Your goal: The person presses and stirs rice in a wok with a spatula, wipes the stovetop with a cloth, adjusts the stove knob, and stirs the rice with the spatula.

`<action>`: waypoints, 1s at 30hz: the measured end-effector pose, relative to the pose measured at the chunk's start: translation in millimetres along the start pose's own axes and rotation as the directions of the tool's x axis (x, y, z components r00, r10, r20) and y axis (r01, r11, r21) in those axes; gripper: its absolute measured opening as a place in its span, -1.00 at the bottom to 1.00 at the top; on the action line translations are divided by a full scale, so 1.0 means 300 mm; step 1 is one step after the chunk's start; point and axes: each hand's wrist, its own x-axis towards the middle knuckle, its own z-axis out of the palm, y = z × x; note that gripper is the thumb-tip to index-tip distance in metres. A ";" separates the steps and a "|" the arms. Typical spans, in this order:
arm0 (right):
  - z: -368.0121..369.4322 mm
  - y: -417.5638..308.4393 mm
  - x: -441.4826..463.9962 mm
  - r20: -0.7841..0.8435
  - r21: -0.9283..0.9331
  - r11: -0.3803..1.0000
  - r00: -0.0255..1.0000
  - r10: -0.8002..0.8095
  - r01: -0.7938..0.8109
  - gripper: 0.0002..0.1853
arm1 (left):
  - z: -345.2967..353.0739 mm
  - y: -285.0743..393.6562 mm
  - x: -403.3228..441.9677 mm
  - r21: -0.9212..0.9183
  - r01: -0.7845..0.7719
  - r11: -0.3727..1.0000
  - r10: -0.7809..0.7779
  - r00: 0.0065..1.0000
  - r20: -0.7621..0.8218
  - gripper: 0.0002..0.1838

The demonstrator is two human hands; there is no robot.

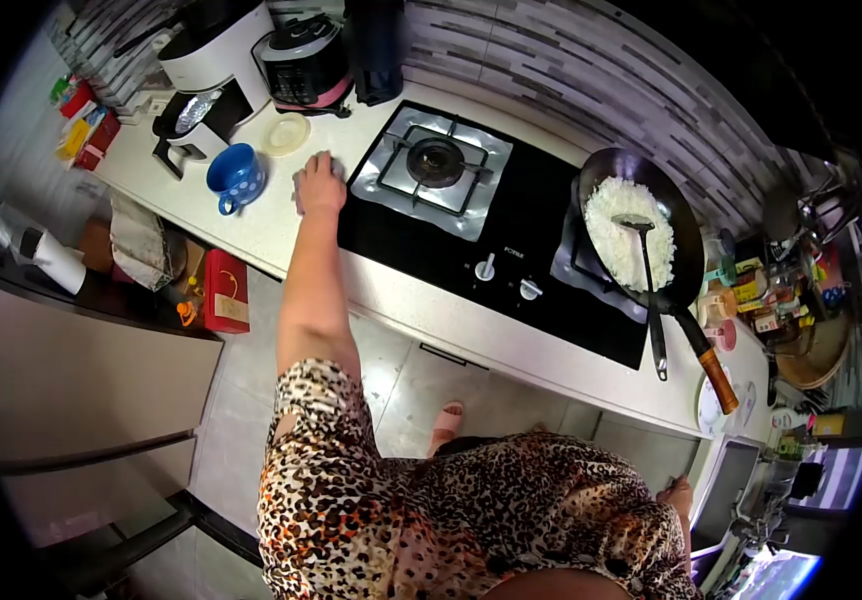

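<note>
On the countertop (pixel 276 220) between the blue cup (pixel 233 180) and the hob (pixel 536 215), the left hand (pixel 321 187) lies loosely spread, best kept clear of the cup; whether the right hand (pixel 678 493) holds anything, I cannot tell.

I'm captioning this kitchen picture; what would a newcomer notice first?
White rice would probably catch the eye first, spread in the dark wok on the stove's right side, with a spatula resting in it. Next comes the bright blue cup on the counter, left of the person's left hand.
</note>
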 end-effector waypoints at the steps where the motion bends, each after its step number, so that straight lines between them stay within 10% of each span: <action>1: -0.003 0.028 0.017 -0.020 -0.339 0.933 0.991 -0.134 0.119 -0.80 | 0.045 -0.014 0.050 0.128 -0.034 0.991 0.018 0.992 0.127 -0.55; 2: -0.007 0.056 0.033 -0.039 -0.645 0.743 0.963 -0.266 0.178 -0.75 | 0.074 -0.034 0.087 0.251 -0.082 0.965 0.016 0.967 0.253 -0.55; 9: -0.077 -0.087 0.065 0.086 -0.599 0.780 0.983 -0.162 0.181 -0.66 | 0.016 -0.208 0.031 0.279 -0.047 0.959 0.005 0.989 0.148 -0.57; 11: -0.086 0.007 0.170 0.086 -0.514 0.835 0.980 -0.179 0.197 -0.75 | -0.017 -0.253 -0.053 0.266 0.013 0.964 -0.027 0.998 0.050 -0.58; 12: -0.099 0.104 0.293 0.198 -0.091 0.995 0.978 0.061 -0.043 -0.79 | -0.018 -0.303 -0.090 0.348 -0.002 0.937 0.006 1.000 -0.010 -0.60; 16: -0.076 -0.005 0.336 0.265 -0.273 0.944 0.958 -0.109 0.183 -0.80 | -0.114 -0.235 -0.266 0.308 -0.028 0.951 0.014 0.999 0.047 -0.70; 25: -0.204 -0.297 0.243 0.099 0.377 0.922 0.986 -0.137 0.090 -0.74 | -0.027 -0.029 -0.768 0.358 -0.290 0.887 0.238 0.954 0.184 -0.73; 30: -0.447 -0.189 0.526 0.017 0.511 0.826 0.958 -0.285 0.237 -0.80 | -0.024 0.458 -1.212 0.158 -0.448 0.880 0.402 0.879 0.256 -0.70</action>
